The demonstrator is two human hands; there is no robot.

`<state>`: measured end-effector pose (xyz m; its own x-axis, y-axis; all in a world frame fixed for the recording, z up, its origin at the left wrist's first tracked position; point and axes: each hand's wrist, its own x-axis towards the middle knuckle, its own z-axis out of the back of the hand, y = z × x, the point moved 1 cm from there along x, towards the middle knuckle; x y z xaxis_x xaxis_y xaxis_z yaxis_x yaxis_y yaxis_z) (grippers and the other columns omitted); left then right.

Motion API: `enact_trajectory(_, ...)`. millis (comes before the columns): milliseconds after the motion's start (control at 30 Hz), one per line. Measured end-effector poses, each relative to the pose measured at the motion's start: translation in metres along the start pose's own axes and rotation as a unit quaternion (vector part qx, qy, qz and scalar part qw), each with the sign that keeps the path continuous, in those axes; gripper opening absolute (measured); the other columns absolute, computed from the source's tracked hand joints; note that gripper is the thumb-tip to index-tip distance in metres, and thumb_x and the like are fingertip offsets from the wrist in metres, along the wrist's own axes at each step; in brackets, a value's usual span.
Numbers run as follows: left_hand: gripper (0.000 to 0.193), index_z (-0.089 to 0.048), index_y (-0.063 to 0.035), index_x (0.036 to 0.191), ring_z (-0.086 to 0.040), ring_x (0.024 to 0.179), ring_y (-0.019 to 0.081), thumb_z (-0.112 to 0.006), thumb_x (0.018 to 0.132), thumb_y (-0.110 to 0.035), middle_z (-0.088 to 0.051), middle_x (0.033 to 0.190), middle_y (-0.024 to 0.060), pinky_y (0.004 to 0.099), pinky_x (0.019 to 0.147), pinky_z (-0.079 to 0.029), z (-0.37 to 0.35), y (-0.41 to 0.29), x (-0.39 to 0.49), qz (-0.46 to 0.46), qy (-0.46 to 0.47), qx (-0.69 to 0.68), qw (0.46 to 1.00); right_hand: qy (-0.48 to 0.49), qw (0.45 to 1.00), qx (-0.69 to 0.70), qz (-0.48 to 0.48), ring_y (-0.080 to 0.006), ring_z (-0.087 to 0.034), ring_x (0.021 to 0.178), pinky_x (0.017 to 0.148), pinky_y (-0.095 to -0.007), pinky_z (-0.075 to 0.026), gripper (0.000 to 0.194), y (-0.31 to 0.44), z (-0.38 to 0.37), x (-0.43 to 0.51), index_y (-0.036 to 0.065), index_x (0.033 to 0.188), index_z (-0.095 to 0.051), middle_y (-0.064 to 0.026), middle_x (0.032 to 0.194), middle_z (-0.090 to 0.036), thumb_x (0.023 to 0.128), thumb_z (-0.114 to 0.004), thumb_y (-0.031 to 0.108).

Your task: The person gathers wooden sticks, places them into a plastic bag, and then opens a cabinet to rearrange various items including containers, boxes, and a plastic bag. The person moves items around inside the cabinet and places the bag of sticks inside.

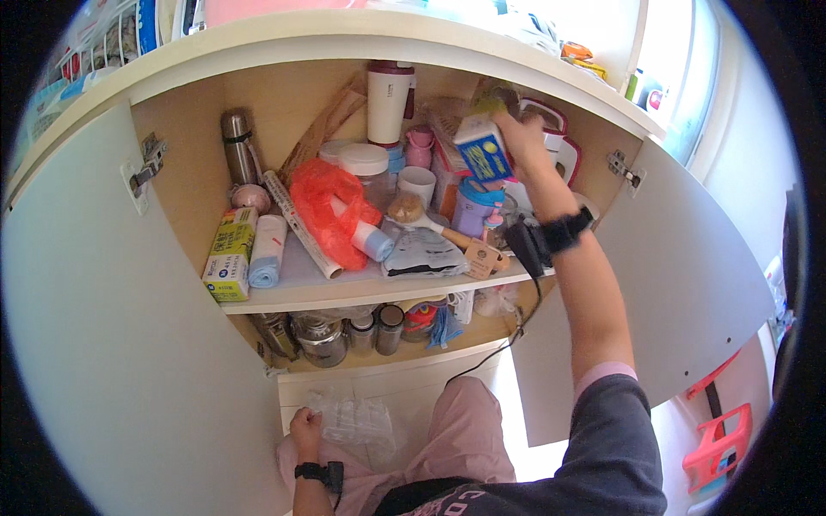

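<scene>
My right hand (pixel 526 143) reaches to the right back of the cupboard's upper shelf, its fingers around a blue-and-white box (pixel 485 153) bearing writing. Just below that box stands a lilac cup with a blue lid (pixel 476 209). A brush with a wooden handle (pixel 413 213) and a cardboard tag lies over a flat plastic-wrapped packet (pixel 423 251). Low by my knee, my left hand (pixel 306 427) is closed on a clear plastic bag (pixel 358 420). Behind the right hand, a white appliance with a dark red trim (pixel 568 161) is partly hidden.
Open cupboard doors stand at left (pixel 129 335) and right (pixel 671 290). The upper shelf also holds a steel flask (pixel 239 148), a red plastic bag (pixel 326 200), a cling-film box (pixel 231 255) and a white tumbler (pixel 387 106). Jars (pixel 321 338) stand below. A cable (pixel 500 351) hangs from my right wrist.
</scene>
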<state>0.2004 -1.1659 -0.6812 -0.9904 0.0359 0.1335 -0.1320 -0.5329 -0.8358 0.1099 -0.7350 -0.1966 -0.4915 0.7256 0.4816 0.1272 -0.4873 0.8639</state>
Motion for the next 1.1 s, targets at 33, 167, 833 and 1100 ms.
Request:
enact_trajectory(33, 0.02, -0.048, 0.0002, 0.064, -0.049, 0.055, 0.0276, -0.067, 0.064, -0.006, -0.05, 0.061, 0.0134, 0.0355, 0.054, -0.041, 0.0, 0.0, -0.001, -0.01, -0.007, -0.008, 1.0, -0.05, 0.997, -0.06, 0.001, -0.0307, -0.058, 0.087, 0.074, -0.0351, -0.048, 0.082, -0.003, -0.014, 0.014, -0.014, 0.121, -0.022, -0.0251, 0.103, -0.051, 0.07, -0.065, 0.033)
enact_trajectory(167, 0.021, -0.048, -0.0001, 0.063, -0.049, 0.056, 0.0291, -0.067, 0.064, -0.007, -0.05, 0.061, 0.0134, 0.0363, 0.054, -0.041, 0.001, -0.001, -0.006, -0.005, -0.007, 0.021, 1.0, -0.104, 0.969, -0.218, 0.046, -0.0432, -0.047, 0.109, 0.09, -0.0439, -0.04, 0.092, -0.008, -0.054, 0.057, -0.011, 0.128, -0.022, -0.0338, 0.121, -0.042, 0.07, -0.064, 0.048)
enact_trajectory(833, 0.017, -0.051, -0.0002, 0.071, -0.053, 0.065, 0.0309, -0.065, 0.068, -0.01, -0.052, 0.069, 0.0136, 0.0371, 0.059, -0.042, 0.018, -0.039, -0.019, -0.002, -0.003, 0.042, 0.999, 0.062, 0.905, -0.083, 0.412, -0.0373, -0.06, 0.078, 0.068, -0.0419, -0.049, 0.021, 0.005, -0.092, -0.031, 0.002, 0.091, -0.059, -0.0194, 0.084, -0.062, 0.08, -0.055, 0.02)
enact_trajectory(1100, 0.016, -0.053, -0.0009, 0.073, -0.053, 0.065, 0.0293, -0.065, 0.068, -0.011, -0.053, 0.07, 0.0128, 0.0351, 0.059, -0.043, 0.007, -0.027, -0.018, 0.059, 0.03, 0.02, 0.998, 0.46, 0.783, -0.139, 0.394, -0.0357, -0.053, 0.094, 0.077, -0.0423, -0.047, 0.033, -0.024, -0.188, -0.264, 0.004, 0.1, -0.054, -0.0191, 0.104, -0.052, 0.073, -0.061, 0.021)
